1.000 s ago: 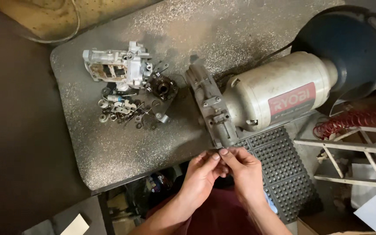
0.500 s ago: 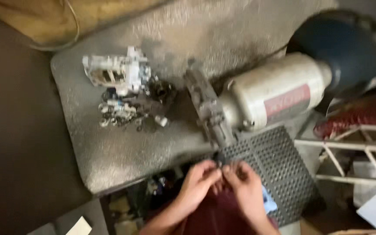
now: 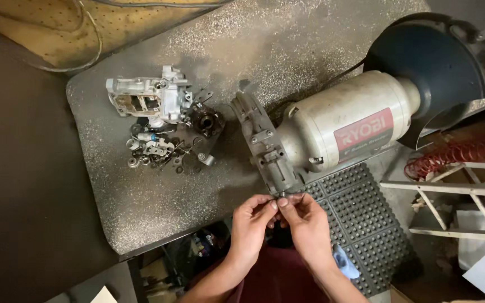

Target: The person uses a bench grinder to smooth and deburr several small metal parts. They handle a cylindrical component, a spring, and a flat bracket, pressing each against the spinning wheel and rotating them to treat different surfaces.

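My left hand (image 3: 250,223) and my right hand (image 3: 309,221) meet fingertip to fingertip at the front edge of the speckled grey worktop (image 3: 158,207). Together they pinch a small dark metal part (image 3: 285,196), too small to make out. The hands sit just below the flat metal plate (image 3: 265,146) mounted on the near end of a cream bench grinder (image 3: 346,132). To the left on the worktop lies a silver cast housing (image 3: 150,98) with a heap of small screws, springs and fittings (image 3: 164,148) below it.
The grinder's dark round wheel guard (image 3: 428,62) is at upper right. A black studded rubber mat (image 3: 366,224) lies right of my hands. A red coiled hose (image 3: 461,154) and a white frame (image 3: 456,193) stand at the right. Yellow pegboard (image 3: 57,28) sits behind.
The view shook and settled. My hands stayed joined at the worktop's front edge, fingertips still working on the small part below the grinder's plate.
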